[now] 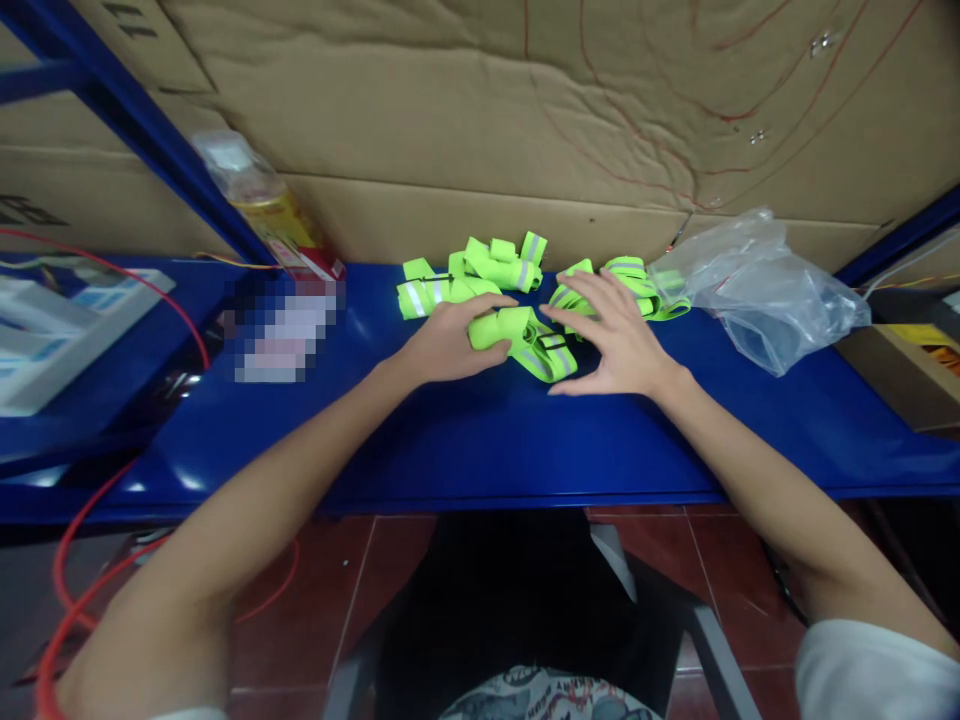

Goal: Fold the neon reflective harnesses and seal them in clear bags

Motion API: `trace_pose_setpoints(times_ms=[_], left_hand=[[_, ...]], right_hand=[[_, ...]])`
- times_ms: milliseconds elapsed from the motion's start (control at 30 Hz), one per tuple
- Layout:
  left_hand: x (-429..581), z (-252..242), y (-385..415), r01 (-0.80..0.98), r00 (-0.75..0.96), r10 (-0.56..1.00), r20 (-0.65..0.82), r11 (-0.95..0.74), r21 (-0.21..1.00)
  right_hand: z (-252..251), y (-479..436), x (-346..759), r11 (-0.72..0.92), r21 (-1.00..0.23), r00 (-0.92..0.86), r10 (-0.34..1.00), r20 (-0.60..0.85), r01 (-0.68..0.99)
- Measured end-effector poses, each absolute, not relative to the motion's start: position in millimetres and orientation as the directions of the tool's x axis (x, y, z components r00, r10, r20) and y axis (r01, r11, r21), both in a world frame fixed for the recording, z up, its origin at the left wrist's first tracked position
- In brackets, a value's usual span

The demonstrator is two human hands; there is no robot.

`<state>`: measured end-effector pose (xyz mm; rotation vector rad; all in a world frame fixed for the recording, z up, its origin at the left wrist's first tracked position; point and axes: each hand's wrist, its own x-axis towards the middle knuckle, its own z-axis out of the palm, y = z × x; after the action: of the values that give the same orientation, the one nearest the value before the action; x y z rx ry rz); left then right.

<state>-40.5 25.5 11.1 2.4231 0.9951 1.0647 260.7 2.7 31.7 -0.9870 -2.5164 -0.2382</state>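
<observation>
As the bare right hand [622,350] hangs open with fingers spread, a person's bare left hand [454,340] grips a bundled neon-yellow fabric strap [510,322] with a grey reflective stripe, near the middle of a glossy blue tabletop [450,450]. The work appears partway through. On the piece in hand, one end is wound into a thick roll under the left fingers, while a looser loop bearing a small black buckle [553,342] juts toward the right hand; that portion looks yet to be tidied. Whether the right fingertips touch it cannot be told. Behind the left hand, compact neon-yellow folded bundles [491,268] sit near an upright brown cardboard panel [420,120], apparently already gathered, though whether they are finished or waiting is unclear. More neon-yellow looped straps [630,264] lie behind the right hand, partly hidden by it. At right, a crumpled clear plastic bag [787,290] appears to overlap their edge; what, if anything, it holds cannot be made out.
</observation>
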Motion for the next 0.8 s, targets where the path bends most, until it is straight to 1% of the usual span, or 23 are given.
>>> trace_pose_setpoints(times_ms=[33, 100, 167, 233, 267, 300, 367, 467, 533, 567, 633, 667, 700, 767, 800], left_hand=[[-39, 14, 25, 0.440, 0.442, 0.728, 0.524, -0.685, 0.581], [-38, 17, 26, 0.367, 0.409, 0.780, 0.474, -0.616, 0.697], [-37, 15, 27, 0.308, 0.427, 0.826, 0.369, -0.516, 0.799], [-34, 10, 28, 0.285, 0.447, 0.852, 0.274, -0.425, 0.859], [-32, 7, 28, 0.285, 0.447, 0.858, 0.254, -0.406, 0.868], [-31, 4, 27, 0.296, 0.438, 0.861, 0.258, -0.409, 0.863], [-28, -1, 24, 0.357, 0.390, 0.865, 0.315, -0.457, 0.814], [-28, 1, 19, 0.491, 0.295, 0.810, 0.506, -0.583, 0.647], [-31, 8, 15, 0.491, 0.322, 0.728, 0.605, -0.675, 0.551], [-32, 13, 13, 0.449, 0.379, 0.684, 0.624, -0.725, 0.522], [-34, 21, 7, 0.341, 0.551, 0.602, 0.578, -0.795, 0.502], [-34, 24, 3, 0.319, 0.631, 0.568, 0.529, -0.811, 0.491], [-33, 26, 0, 0.339, 0.679, 0.559, 0.476, -0.814, 0.472], [-29, 26, -3, 0.424, 0.686, 0.605, 0.404, -0.784, 0.453], [-28, 24, -2, 0.443, 0.664, 0.635, 0.396, -0.760, 0.475]], right_hand=[[30, 0, 256, 0.777, -0.019, -0.696, 0.575, 0.429, 0.630], [23, -4, 249, 0.814, -0.098, -0.726, 0.559, 0.401, 0.572], [16, -7, 243, 0.799, -0.172, -0.717, 0.595, 0.364, 0.576], [11, -9, 240, 0.772, -0.192, -0.696, 0.632, 0.341, 0.607], [10, -10, 240, 0.762, -0.186, -0.686, 0.641, 0.343, 0.620], [10, -10, 240, 0.754, -0.179, -0.674, 0.649, 0.353, 0.632], [13, -12, 240, 0.734, -0.179, -0.645, 0.667, 0.372, 0.656], [18, -14, 240, 0.663, -0.205, -0.557, 0.728, 0.401, 0.720], [21, -14, 239, 0.590, -0.269, -0.454, 0.781, 0.428, 0.762], [22, -14, 239, 0.551, -0.318, -0.396, 0.807, 0.438, 0.771], [22, -12, 240, 0.488, -0.431, -0.300, 0.850, 0.432, 0.759], [22, -11, 241, 0.463, -0.481, -0.268, 0.867, 0.420, 0.744], [21, -10, 242, 0.440, -0.521, -0.242, 0.882, 0.405, 0.731], [21, -7, 243, 0.400, -0.569, -0.200, 0.903, 0.381, 0.719], [21, -6, 244, 0.382, -0.583, -0.181, 0.910, 0.373, 0.718]])
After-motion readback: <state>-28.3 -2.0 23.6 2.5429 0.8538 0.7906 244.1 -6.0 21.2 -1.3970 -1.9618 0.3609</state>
